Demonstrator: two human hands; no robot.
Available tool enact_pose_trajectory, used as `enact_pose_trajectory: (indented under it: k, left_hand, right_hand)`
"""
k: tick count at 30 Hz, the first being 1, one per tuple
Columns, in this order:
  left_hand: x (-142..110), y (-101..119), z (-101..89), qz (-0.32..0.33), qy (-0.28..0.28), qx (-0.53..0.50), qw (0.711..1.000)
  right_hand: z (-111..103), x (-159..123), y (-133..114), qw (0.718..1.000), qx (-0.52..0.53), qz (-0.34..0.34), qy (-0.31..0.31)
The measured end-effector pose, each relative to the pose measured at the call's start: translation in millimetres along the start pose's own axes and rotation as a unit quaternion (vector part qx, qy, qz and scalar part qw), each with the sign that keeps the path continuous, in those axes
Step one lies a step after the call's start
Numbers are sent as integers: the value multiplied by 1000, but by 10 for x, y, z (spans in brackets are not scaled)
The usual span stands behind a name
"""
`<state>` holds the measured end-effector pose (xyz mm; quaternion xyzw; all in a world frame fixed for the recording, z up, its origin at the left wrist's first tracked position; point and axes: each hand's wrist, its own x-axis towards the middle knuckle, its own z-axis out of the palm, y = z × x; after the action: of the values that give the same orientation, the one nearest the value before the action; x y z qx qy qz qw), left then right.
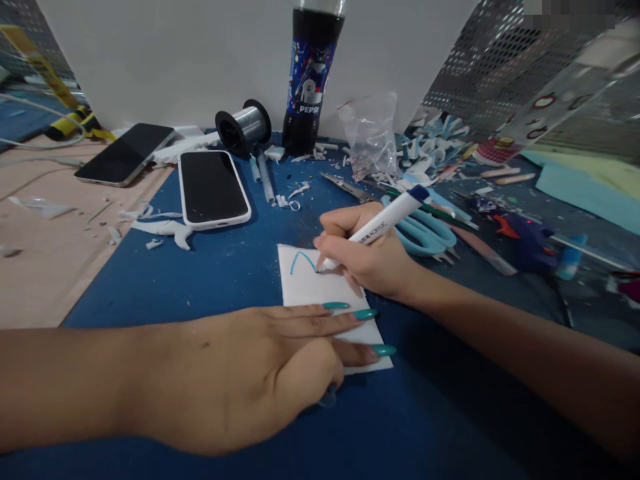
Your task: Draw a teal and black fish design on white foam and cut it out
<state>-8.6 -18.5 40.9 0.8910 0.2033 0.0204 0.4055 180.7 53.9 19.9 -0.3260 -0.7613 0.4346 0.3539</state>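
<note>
A white sheet of paper or thin card (pixel 313 283) lies on the blue table surface, with a blue zigzag line on its upper part. My left hand (pixel 265 363) rests flat across its lower part, fingers stretched out and teal nails showing. Under the thumb side a small clear bluish thing shows, too hidden to name. In my right hand (pixel 373 250) is a white acrylic marker (pixel 387 220) with a dark blue end, its tip touching the paper at the end of the line. Light-blue-handled scissors (pixel 427 233) lie just beyond my right hand.
A white-framed phone (pixel 213 187), a dark phone (pixel 127 153), a wire spool (pixel 245 127) and a Pepsi bottle (pixel 310 87) stand or lie behind. A clear plastic bag (pixel 373 137), paper scraps (pixel 440 137) and a glue gun (pixel 523 240) are toward the right.
</note>
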Motion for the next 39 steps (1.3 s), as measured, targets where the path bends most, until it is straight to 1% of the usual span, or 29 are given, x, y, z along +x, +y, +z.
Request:
enact_pose_trajectory:
  k: [2, 5, 7, 8, 10, 11, 12, 15, 16, 19, 21, 24, 27, 30, 33, 36, 39]
  left_hand:
    - [-3, -1, -1, 17, 8, 11, 1000]
    - [10, -9, 20, 40, 23, 30, 998]
    - [21, -22, 42, 45, 35, 25, 998]
    - [22, -29, 52, 49, 41, 19, 998]
    - [16, -44, 70, 48, 35, 6, 998]
    - [9, -51, 77, 45, 34, -1, 998]
    - [4, -55, 83, 41, 36, -11, 998]
    - [9, -46, 85, 33, 51, -42, 997]
    - [19, -34, 78, 24, 42, -48, 998]
    - [54, 7, 39, -25, -12, -42, 999]
    - [61, 17, 16, -38, -13, -43, 998]
    - [41, -16, 26, -13, 5, -47, 999]
    - [8, -74, 84, 16, 32, -54, 998]
    - [-5, -111, 135, 29, 60, -55, 996]
    - [7, -109, 138, 25, 58, -58, 996]
    - [21, -77, 100, 4, 45, -66, 997]
    - [21, -33, 54, 3, 33, -56, 998]
  right_hand:
    - [4, -10, -13, 1000, -6, -13, 4]
    - [37, -42, -53, 998, 5, -36, 60]
    - [69, -63, -74, 995, 42, -12, 90]
    - [84, -71, -77, 994, 67, 9, 87]
    - [106, -79, -67, 991, 107, 49, 57]
    - [113, -80, -57, 991, 115, 58, 48]
    - [118, -80, -45, 991, 113, 60, 49]
    - [127, -81, -19, 993, 74, 52, 81]
    - [130, -82, -16, 993, 63, 49, 87]
    - [135, -87, -19, 994, 50, 50, 89]
    - [134, -91, -24, 994, 47, 56, 85]
    - [128, -94, -29, 995, 40, 50, 78]
    - [125, -91, -26, 996, 33, 40, 79]
    - [126, -88, -17, 996, 25, 44, 80]
    - [124, -88, -8, 996, 15, 41, 78]
    - [124, -88, -7, 996, 19, 44, 70]
    - [129, -87, -15, 997, 33, 46, 59]
